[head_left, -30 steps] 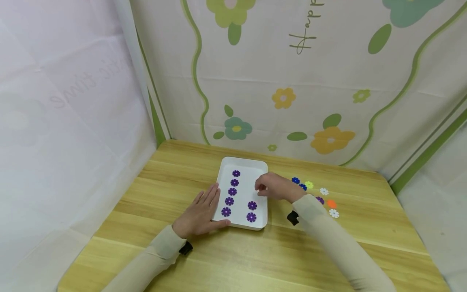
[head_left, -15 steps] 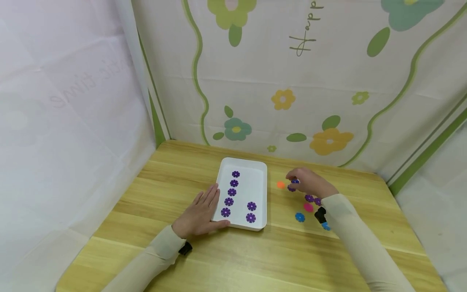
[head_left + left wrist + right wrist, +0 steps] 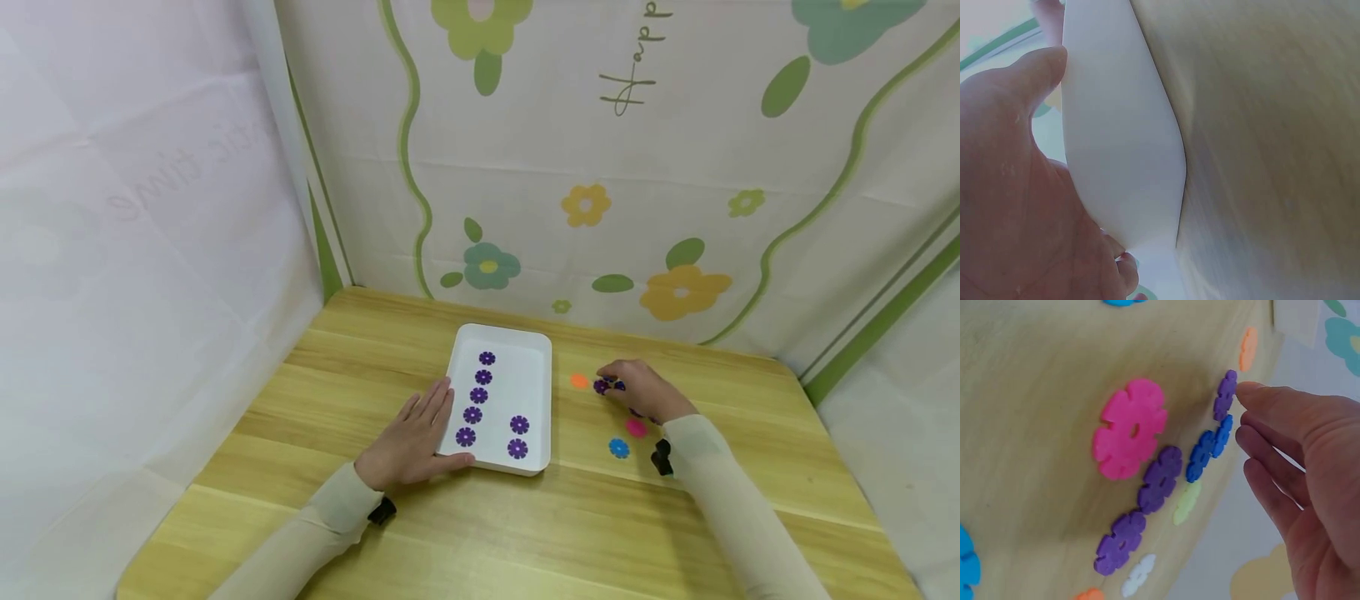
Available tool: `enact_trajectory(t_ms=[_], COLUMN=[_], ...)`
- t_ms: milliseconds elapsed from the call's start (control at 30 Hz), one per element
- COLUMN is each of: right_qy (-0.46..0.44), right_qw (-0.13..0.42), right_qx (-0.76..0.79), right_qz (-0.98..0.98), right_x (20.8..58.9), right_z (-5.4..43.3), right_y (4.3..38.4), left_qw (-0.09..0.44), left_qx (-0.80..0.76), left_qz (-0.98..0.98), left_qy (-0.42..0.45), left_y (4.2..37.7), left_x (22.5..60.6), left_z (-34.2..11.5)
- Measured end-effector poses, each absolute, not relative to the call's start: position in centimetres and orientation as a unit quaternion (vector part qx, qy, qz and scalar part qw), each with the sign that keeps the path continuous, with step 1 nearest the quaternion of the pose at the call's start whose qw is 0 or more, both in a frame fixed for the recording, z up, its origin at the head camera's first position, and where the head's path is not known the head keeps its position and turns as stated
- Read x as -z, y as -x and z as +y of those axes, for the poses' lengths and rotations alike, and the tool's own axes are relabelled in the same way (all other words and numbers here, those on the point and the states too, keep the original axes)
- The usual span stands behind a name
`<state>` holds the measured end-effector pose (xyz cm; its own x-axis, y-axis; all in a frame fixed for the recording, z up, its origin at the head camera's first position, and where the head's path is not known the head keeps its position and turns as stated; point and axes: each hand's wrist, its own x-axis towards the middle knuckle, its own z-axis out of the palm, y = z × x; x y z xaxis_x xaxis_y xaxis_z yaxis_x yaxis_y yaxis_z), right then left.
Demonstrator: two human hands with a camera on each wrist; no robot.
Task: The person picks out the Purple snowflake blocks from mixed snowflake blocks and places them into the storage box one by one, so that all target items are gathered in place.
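Observation:
My left hand (image 3: 408,437) rests on the near left corner of a white tray (image 3: 546,400), fingers straight over its left side and thumb along its front rim. Inside the tray lie flower-shaped plastic discs: a left column of several purple discs (image 3: 478,396) and two more purple discs (image 3: 519,425) at right. Right of the tray, my right hand (image 3: 641,390) reaches low over loose discs. Its thumb tip is right at a purple disc (image 3: 1225,395) in the right wrist view, the other fingers loosely bent with a gap from the thumb. Blue discs (image 3: 1200,456) lie beside that one.
Around the right hand lie an orange disc (image 3: 579,381), a pink disc (image 3: 1130,430), a light blue disc (image 3: 618,448), a yellow-green disc (image 3: 1187,503) and a white disc (image 3: 1139,575). A printed cloth (image 3: 517,200) hangs behind the wooden table (image 3: 480,533).
My right hand has moved from over the tray's right side to the loose discs at right, then slightly lower toward a purple one. The left hand stays in place.

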<state>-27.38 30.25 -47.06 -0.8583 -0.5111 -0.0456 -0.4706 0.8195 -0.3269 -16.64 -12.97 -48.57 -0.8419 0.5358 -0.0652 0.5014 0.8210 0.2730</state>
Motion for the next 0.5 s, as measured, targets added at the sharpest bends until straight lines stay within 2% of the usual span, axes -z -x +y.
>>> enact_trajectory(t_ms=[300, 500], right_qy=[0.273, 0.246], right_qw=[0.063, 0.088], right_qx=[0.154, 0.189], right_qz=[0.948, 0.947], right_x=[48.2, 48.4], right_z=[30.2, 30.2], right_y=[28.2, 28.8], left_qw=[0.076, 0.077], left_qx=[-0.121, -0.12], left_qz=[0.952, 0.951], left_qy=[-0.272, -0.273], left_y=[16.5, 16.6], left_x=[48.2, 48.3], left_z=[-12.8, -12.9])
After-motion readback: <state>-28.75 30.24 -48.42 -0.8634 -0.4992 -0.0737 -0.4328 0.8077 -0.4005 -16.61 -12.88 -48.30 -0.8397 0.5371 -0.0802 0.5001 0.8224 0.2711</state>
